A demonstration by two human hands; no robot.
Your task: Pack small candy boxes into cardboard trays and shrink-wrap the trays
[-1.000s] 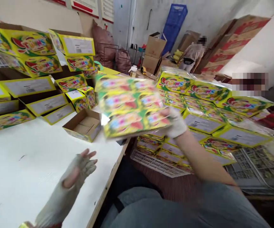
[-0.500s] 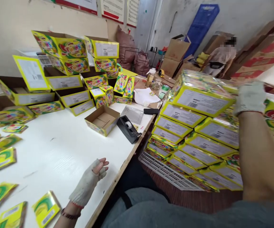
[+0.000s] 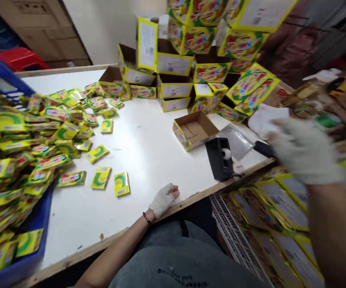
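Note:
My left hand [image 3: 164,200], in a white fingerless glove, rests at the table's front edge with its fingers curled in and nothing seen in them. My right hand [image 3: 306,152], gloved alike, hangs in the air above the table's right end; motion smears its fingers. Close to it lie a black object [image 3: 264,149] and a white sheet [image 3: 267,118]. Between the hands stand a black tape dispenser [image 3: 219,160] and an open, shallow cardboard box [image 3: 187,132]. Small yellow packets, among them one packet [image 3: 122,184], are scattered left of my left hand.
A blue crate [image 3: 48,224] heaped with small packets fills the left side. Open yellow display boxes [image 3: 174,90] are stacked along the back. Below the table's right edge, packed yellow boxes [image 3: 283,200] stand by a white slatted rack [image 3: 235,236]. A clear plastic tray [image 3: 237,140] lies behind the dispenser.
My view has turned left, bringing the crate of packets into sight. My right hand has left the top of the packed box stack and moved over the table's right end. My left fingers have curled in.

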